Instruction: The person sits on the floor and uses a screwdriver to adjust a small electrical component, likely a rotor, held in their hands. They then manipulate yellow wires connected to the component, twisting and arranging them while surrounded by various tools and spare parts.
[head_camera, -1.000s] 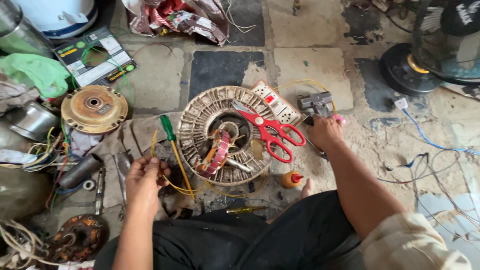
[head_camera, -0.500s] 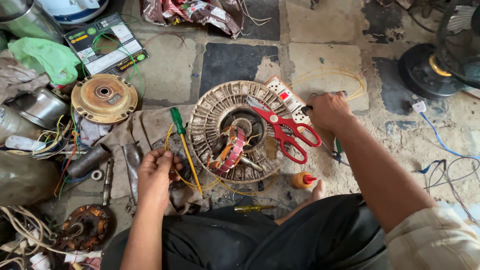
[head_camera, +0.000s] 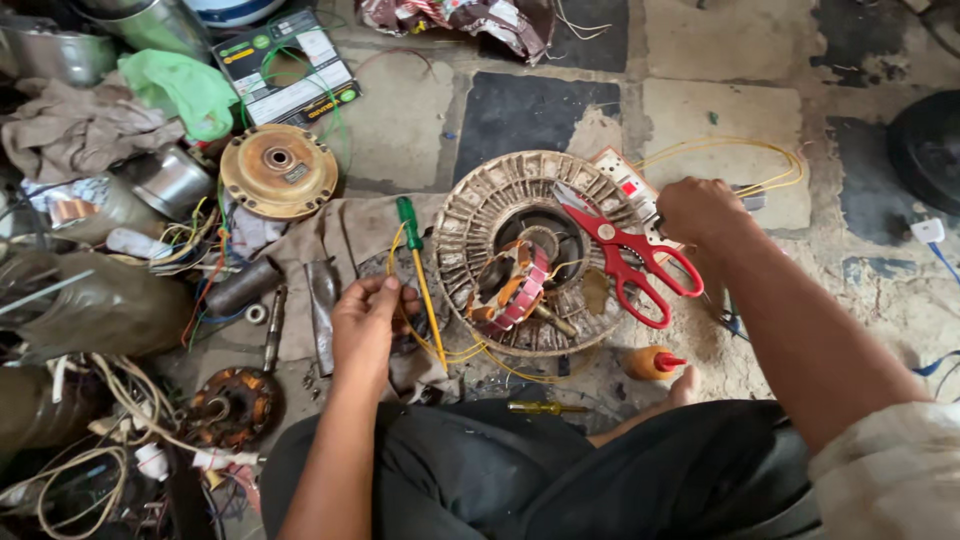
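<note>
A round fan motor (head_camera: 540, 250), its ribbed metal ring grey with dust, lay on the tiled floor (head_camera: 720, 60) straight in front of the seated person's knees. Inside the ring sat copper windings wrapped in red and pink tape (head_camera: 515, 290). Red-handled scissors (head_camera: 630, 255) lay across the ring's right rim, blades toward the floor's far edge.

The right hand (head_camera: 700, 210) rested at the ring's right rim, just beyond the scissor handles, fingers curled over something beside a white switch box (head_camera: 625, 185); what they gripped could not be told. Thin yellow wire (head_camera: 745, 150) looped out past that hand over the pale tile.

The left hand (head_camera: 365, 325) lay left of the ring on a grey cloth (head_camera: 330, 235), fingers bent and pinching yellow wire that curved under the ring's near rim. A green-handled screwdriver (head_camera: 418, 260) lay touching that hand's thumb side, between the hand and the ring.

Near the knees, a small orange bottle with a red cap (head_camera: 650, 362) lay on its side, with a yellow-handled tool (head_camera: 540, 407) close to it.

Toward the floor's left edge, a brass-coloured round cover (head_camera: 278, 170) sat beyond the cloth, and another copper-wound coil (head_camera: 232, 405) lay nearer the person among tangled wires. A green plastic bag (head_camera: 185, 90) and a printed box (head_camera: 285, 65) lay toward the far left corner.
</note>
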